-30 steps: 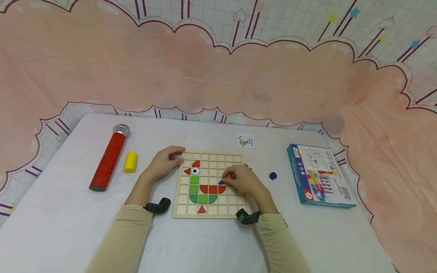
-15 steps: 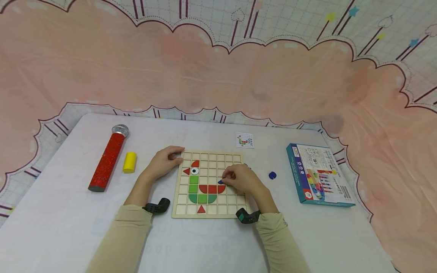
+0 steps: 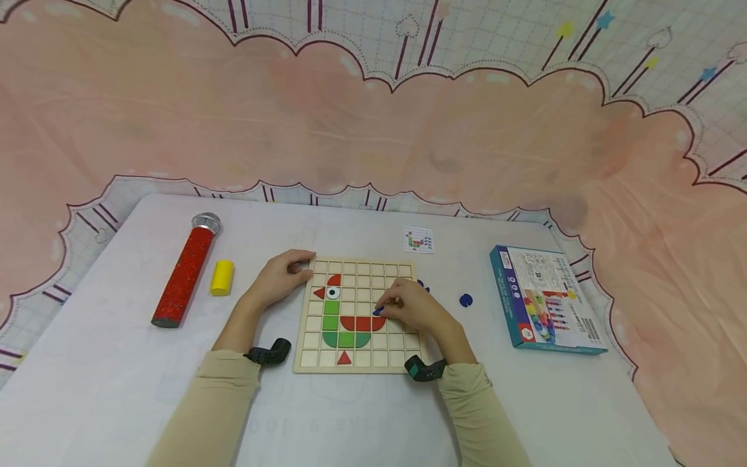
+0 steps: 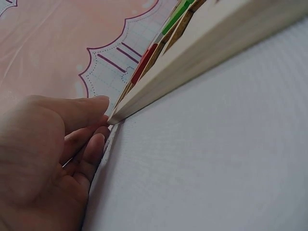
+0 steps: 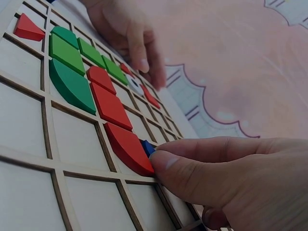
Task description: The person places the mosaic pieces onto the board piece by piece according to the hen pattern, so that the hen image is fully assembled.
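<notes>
A wooden grid board (image 3: 397,359) lies on the table with red, green and teal pieces and a round eye piece (image 3: 333,292) in its cells. My left hand (image 3: 281,279) rests its fingertips against the board's far left corner, fingers relaxed. In the left wrist view, that hand's fingertips meet the corner's edge. With thumb and forefinger my right hand (image 3: 411,303) pinches a small blue piece (image 5: 148,147). It sits over the cell beyond the red rounded piece (image 5: 127,148) at the row's right end. The fingers hide most of the blue piece.
More blue pieces (image 3: 465,300) lie right of the board. A small pattern card (image 3: 418,240) is behind it. The teal-edged box (image 3: 548,301) stands at the right. A yellow cylinder (image 3: 222,277) and a red microphone (image 3: 183,275) lie at the left.
My right hand has shifted very slightly, still pinching the blue piece above the same part of the board. The left hand stays at the corner.
</notes>
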`<state>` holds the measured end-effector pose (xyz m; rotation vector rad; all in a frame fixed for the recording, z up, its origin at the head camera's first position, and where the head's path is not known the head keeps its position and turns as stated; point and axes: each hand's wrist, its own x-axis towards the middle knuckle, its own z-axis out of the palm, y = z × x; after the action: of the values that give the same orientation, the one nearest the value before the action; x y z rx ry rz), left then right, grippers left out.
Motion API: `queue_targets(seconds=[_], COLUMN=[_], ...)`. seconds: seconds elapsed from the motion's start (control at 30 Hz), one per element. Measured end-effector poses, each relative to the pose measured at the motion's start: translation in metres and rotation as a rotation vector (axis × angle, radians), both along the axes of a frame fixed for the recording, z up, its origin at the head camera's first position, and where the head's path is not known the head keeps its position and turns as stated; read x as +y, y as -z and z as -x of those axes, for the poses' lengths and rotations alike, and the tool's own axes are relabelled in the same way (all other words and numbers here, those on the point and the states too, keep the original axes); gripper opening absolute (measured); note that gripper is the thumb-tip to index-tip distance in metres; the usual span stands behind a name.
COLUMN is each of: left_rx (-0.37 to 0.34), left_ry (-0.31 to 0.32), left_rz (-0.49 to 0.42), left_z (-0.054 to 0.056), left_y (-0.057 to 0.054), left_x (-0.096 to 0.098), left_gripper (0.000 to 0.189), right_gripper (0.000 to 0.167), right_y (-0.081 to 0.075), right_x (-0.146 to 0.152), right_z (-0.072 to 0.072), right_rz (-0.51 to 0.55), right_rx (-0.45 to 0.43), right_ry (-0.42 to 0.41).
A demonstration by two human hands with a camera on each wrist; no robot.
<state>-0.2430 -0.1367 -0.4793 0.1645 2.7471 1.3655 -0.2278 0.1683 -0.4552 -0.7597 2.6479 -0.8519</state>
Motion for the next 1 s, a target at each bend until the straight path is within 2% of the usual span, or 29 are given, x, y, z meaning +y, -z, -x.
queue_targets(seconds=[0.53,1.0], left_rx=[-0.002,-0.002], left_ry=[0.008,0.006], left_rz=[-0.004,-0.01], left_z=[0.0003,-0.0011], left_y=[0.0,-0.0013], left_x=[-0.0001,0.0008], left_gripper=[0.043,0.043], right_gripper=[0.008,0.009], right_y=[-0.0001,-0.0035], right_x=[0.0019,0.0023], right_z=[0.0015,-0.0006], right_rz=[-0.007,-0.012], right_rx=[-0.007,0.011], right_ry=[0.017,-0.005])
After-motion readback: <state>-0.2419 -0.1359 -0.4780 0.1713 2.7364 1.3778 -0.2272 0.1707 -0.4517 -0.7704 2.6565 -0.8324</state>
